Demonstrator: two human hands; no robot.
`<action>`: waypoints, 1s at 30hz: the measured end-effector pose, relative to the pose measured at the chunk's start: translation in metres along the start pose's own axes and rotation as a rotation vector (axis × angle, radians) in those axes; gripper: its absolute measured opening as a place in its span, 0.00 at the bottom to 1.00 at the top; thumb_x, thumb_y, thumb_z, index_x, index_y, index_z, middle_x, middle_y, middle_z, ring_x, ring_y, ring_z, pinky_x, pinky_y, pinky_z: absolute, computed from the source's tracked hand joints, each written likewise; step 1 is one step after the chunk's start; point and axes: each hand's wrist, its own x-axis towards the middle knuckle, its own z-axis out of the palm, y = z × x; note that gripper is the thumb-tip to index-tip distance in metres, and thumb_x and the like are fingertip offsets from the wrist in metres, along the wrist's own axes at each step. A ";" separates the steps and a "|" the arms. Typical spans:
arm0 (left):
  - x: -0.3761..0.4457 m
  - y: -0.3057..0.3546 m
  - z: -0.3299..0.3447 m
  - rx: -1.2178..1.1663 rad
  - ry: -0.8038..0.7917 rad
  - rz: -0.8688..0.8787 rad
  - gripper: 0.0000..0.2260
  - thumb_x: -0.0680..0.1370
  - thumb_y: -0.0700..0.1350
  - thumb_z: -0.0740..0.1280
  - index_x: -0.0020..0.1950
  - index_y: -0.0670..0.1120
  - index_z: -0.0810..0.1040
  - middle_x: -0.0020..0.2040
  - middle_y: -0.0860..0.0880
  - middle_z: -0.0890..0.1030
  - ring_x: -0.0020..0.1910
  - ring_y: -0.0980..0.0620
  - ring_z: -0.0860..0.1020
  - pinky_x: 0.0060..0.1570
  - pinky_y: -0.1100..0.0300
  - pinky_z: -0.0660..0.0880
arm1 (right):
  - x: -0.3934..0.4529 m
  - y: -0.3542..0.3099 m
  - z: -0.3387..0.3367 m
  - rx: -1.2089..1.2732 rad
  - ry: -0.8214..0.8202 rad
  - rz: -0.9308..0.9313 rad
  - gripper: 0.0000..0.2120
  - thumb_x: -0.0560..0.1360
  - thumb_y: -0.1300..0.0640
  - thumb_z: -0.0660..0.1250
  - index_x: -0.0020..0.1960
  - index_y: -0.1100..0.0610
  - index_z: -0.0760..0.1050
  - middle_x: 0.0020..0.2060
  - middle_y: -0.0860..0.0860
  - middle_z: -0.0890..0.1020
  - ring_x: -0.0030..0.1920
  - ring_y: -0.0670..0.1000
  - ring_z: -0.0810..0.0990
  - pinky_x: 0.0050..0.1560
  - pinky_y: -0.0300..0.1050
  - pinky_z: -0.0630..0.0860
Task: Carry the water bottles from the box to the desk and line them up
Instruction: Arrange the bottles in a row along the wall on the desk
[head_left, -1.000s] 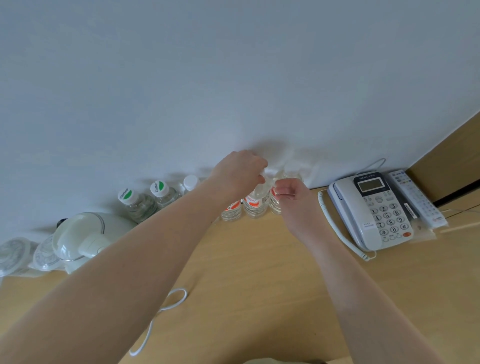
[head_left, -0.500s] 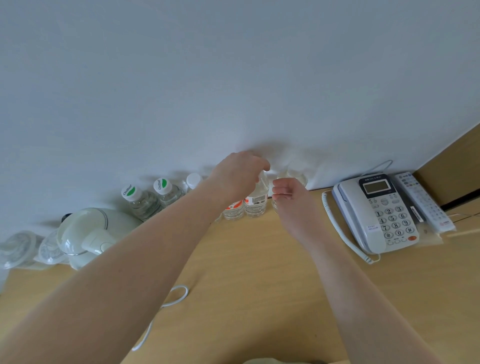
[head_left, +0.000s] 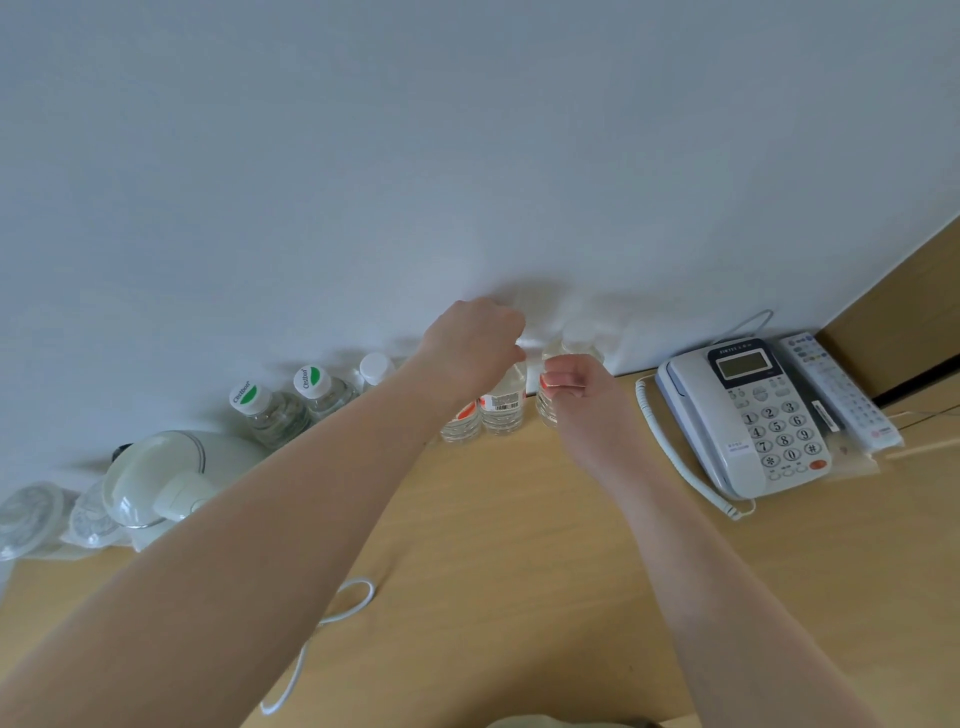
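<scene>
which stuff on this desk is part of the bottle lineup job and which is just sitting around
Part of the job:
- red-label bottles by the wall
- green-cap bottles further left
- left hand and right hand, each on a red-label bottle
- desk

Just lying about:
- phone
- remote
- kettle
- white cable

Plain white wall (head_left: 467, 156) behind, evenly lit, soft shadows low down. Light wood-grain desk (head_left: 519, 571) butted against it. Matching wood side panel (head_left: 904, 322) at right, dark gap beneath. White cable (head_left: 332, 623) looped across desk surface.
</scene>
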 end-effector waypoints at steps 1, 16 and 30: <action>0.000 0.000 0.001 -0.009 -0.001 0.003 0.13 0.83 0.51 0.66 0.63 0.44 0.80 0.60 0.44 0.81 0.59 0.41 0.78 0.55 0.51 0.76 | 0.000 0.000 0.000 -0.003 0.003 0.002 0.18 0.79 0.63 0.59 0.65 0.51 0.76 0.58 0.45 0.81 0.58 0.44 0.78 0.43 0.35 0.70; -0.001 -0.008 0.007 -0.064 0.014 0.108 0.14 0.80 0.36 0.65 0.62 0.49 0.81 0.62 0.50 0.80 0.58 0.46 0.78 0.53 0.54 0.75 | 0.001 0.004 0.001 -0.013 0.008 0.004 0.18 0.79 0.63 0.58 0.65 0.50 0.76 0.57 0.45 0.81 0.56 0.42 0.78 0.43 0.36 0.70; -0.004 -0.009 0.003 -0.033 0.020 0.121 0.21 0.80 0.31 0.62 0.67 0.51 0.78 0.66 0.50 0.77 0.61 0.45 0.77 0.54 0.53 0.76 | 0.003 0.010 -0.010 0.016 0.102 0.112 0.17 0.77 0.64 0.58 0.60 0.49 0.76 0.54 0.44 0.82 0.46 0.44 0.78 0.36 0.40 0.68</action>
